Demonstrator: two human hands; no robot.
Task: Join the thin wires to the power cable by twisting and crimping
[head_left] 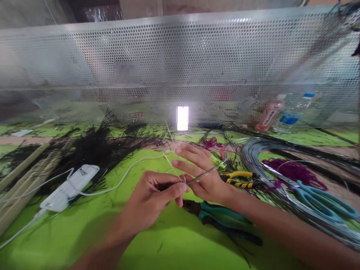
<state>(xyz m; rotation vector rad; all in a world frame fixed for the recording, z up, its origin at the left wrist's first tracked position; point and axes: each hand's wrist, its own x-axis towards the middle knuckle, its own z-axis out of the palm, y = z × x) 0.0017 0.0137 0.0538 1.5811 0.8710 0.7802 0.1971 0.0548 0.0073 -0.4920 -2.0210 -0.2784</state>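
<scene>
My left hand (157, 197) pinches a thin dark wire (201, 175) between thumb and forefinger, above the green tabletop. The wire runs up to the right, across my right hand (205, 172). That hand is open, its fingers stretched out to the left beside the pinch. A thin pale strand (173, 169) slants up and left from my left fingertips. Below my right hand lie green-and-black pliers (225, 221), their jaws close under the fingers. Yellow-and-black pliers (242, 178) lie just beyond my right wrist.
At right are a coil of silvery wire (249, 153), blue-handled scissors (320, 198) and purple yarn (298, 172). A white power strip (70, 187) with cables lies left, near dark fibres (92, 153) and pale sticks (33, 180). Two bottles (291, 116) and a bright phone-like screen (182, 118) stand before a perforated metal panel (168, 56).
</scene>
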